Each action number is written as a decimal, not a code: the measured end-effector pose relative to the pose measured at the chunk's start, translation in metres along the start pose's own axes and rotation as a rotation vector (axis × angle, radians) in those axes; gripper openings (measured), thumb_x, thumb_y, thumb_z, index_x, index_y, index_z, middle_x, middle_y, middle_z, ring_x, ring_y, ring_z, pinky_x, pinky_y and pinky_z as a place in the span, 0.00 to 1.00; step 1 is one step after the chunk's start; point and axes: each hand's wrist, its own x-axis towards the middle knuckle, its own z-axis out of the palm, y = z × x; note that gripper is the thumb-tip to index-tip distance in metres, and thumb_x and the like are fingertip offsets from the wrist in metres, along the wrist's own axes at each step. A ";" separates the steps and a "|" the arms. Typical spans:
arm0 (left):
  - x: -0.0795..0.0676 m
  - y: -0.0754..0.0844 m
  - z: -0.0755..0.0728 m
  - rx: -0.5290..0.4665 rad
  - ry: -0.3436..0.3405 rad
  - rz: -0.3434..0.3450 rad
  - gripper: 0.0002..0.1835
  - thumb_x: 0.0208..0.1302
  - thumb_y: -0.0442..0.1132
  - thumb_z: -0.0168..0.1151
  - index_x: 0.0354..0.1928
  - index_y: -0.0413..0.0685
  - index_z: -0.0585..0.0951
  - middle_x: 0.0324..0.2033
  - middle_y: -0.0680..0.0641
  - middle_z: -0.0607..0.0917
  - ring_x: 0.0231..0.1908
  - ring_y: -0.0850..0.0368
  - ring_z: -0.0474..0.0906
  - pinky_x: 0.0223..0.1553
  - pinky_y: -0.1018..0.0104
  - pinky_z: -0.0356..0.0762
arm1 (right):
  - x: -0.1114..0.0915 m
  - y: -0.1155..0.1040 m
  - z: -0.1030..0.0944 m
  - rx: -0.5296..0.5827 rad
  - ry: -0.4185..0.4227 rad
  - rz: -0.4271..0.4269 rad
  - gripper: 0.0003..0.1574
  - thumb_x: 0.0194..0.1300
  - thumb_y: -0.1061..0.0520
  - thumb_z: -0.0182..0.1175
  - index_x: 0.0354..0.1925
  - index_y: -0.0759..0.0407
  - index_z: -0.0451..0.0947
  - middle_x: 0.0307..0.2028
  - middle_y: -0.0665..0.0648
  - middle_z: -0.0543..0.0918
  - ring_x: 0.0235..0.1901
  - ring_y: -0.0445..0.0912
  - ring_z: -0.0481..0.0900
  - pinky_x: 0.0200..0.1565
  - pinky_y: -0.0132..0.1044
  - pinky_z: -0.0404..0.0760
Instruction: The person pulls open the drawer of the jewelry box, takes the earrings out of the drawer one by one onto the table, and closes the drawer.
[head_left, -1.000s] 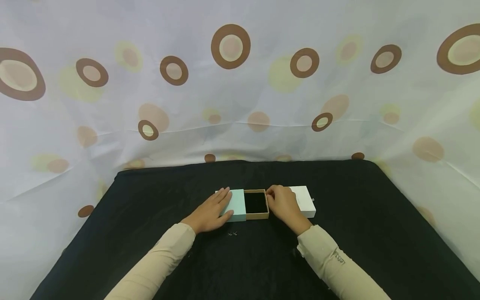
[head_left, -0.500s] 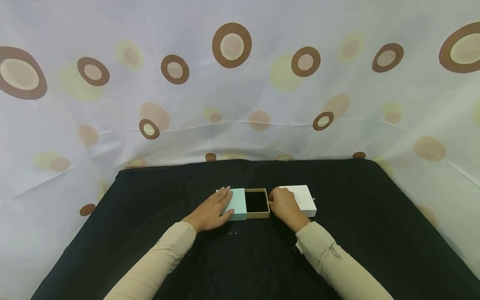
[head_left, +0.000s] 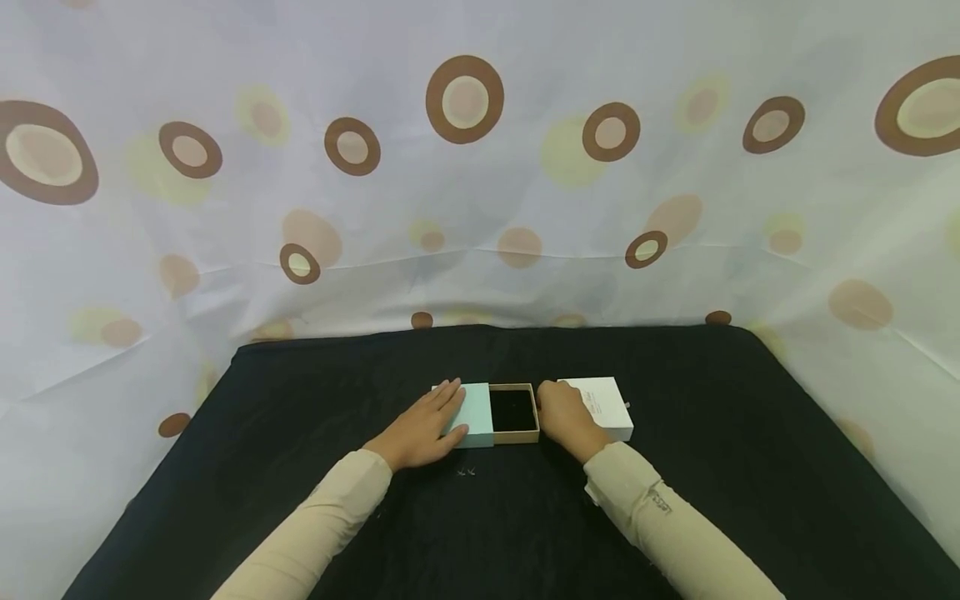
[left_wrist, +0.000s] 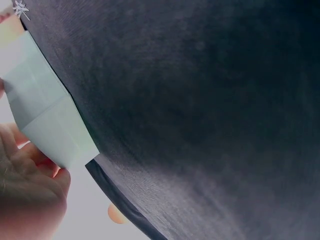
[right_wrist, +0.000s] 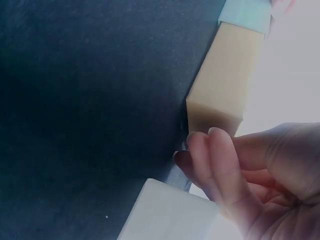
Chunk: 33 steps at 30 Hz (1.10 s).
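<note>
A light blue box sleeve [head_left: 476,414] lies on the black cloth, and a tan drawer [head_left: 516,437] with a black lining sticks out of its right end. My left hand [head_left: 420,423] rests on the sleeve with straight fingers, thumb at its front edge. At the drawer's outer end is my right hand [head_left: 568,417], fingers curled and fingertips right at the end face [right_wrist: 212,120]. What exactly it pinches there is hidden behind the fingertips. A white box [head_left: 609,408] with faint print and a small tab lies beside the right hand.
Two small silvery, star-like pieces [head_left: 467,472] lie on the black cloth [head_left: 480,533] in front of the sleeve. A white curtain [head_left: 480,200] with brown and yellow circles hangs behind the table's far edge.
My right hand's fingertips have moved from over the drawer's edge to just outside its end, and the hand is more curled. My left hand, sleeve and drawer stay nearly the same.
</note>
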 end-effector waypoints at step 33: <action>-0.001 0.003 -0.002 0.009 -0.008 -0.015 0.35 0.75 0.54 0.40 0.73 0.36 0.53 0.74 0.38 0.51 0.73 0.44 0.46 0.72 0.50 0.47 | 0.002 0.003 0.004 0.025 0.053 -0.001 0.30 0.56 0.73 0.54 0.07 0.52 0.57 0.09 0.48 0.59 0.15 0.43 0.61 0.20 0.34 0.62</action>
